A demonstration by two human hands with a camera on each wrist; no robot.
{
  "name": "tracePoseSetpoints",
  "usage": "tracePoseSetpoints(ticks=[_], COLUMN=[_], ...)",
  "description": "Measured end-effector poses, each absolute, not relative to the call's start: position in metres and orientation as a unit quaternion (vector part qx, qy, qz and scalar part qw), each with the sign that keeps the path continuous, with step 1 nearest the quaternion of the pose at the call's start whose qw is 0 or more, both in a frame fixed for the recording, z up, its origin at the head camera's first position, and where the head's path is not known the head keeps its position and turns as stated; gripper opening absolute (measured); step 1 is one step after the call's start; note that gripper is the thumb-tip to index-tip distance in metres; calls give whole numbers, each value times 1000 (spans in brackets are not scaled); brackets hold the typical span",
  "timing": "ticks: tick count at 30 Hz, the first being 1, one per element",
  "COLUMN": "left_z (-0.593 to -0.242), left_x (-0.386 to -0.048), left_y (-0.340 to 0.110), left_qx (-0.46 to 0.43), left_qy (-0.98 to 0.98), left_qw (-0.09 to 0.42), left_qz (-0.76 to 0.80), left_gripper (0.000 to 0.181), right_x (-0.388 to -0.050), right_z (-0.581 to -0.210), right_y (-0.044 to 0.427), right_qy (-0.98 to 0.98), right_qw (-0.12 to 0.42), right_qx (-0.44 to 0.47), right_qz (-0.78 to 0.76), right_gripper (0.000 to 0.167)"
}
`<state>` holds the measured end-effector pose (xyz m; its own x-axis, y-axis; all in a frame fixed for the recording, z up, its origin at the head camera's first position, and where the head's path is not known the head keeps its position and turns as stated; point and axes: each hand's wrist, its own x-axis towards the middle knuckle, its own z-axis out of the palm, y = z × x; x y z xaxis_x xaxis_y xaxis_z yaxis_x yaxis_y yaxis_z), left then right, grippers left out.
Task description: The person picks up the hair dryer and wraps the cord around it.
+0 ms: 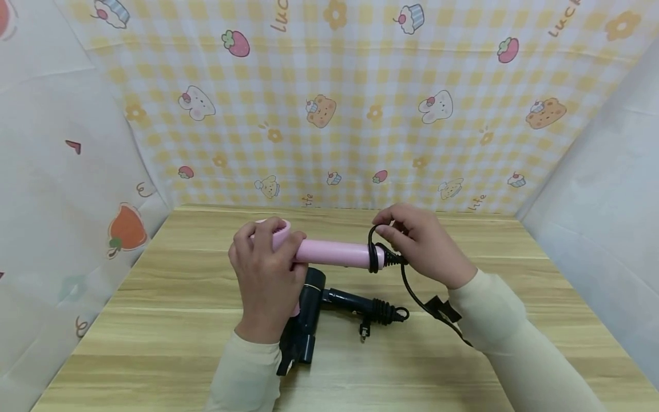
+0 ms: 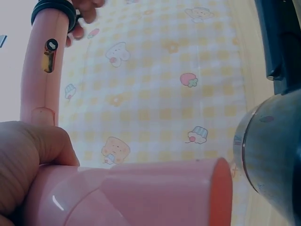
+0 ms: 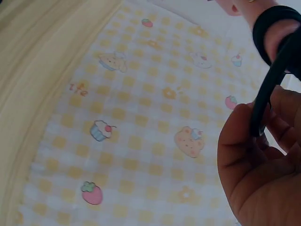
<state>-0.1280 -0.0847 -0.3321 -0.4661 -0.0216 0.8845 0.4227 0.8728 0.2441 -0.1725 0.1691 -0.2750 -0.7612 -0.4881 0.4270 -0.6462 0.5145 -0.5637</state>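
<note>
A pink hair dryer [image 1: 334, 253] is held above the table, its handle pointing right. My left hand [image 1: 268, 263] grips it around the head, near where the handle joins; in the left wrist view the pink barrel [image 2: 141, 193] runs below the thumb. My right hand [image 1: 424, 243] pinches a loop of the black cord [image 1: 372, 232] at the handle's end. Some cord is wound around the handle there, and the rest hangs down past the right sleeve. In the right wrist view the cord [image 3: 270, 94] passes between thumb and fingers.
A black hair dryer [image 1: 311, 303] lies on the wooden table [image 1: 170, 297] under my left hand, its cord coiled around its handle with the plug [image 1: 364, 331] showing. A yellow checked cloth [image 1: 355, 143] hangs behind the table, and white cloth [image 1: 56, 229] hangs at the sides.
</note>
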Motion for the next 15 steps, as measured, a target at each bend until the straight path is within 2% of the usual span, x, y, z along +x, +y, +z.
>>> tracePoseSetpoints(ticks=[9,15], left_z=[-330,-330], left_x=[-125,-125], left_y=[-85,-84], left_qx=[-110,-107], left_qy=[-830,-829], left_qw=[498,498], left_qz=[-225,-231], left_gripper=[25,26], right_x=[-180,-179], right_z=[-291,-306], right_y=[169,166], right_qy=[-858,-862], right_qw=[41,38], right_qx=[302,315], right_qz=[415,395], right_gripper=[19,22])
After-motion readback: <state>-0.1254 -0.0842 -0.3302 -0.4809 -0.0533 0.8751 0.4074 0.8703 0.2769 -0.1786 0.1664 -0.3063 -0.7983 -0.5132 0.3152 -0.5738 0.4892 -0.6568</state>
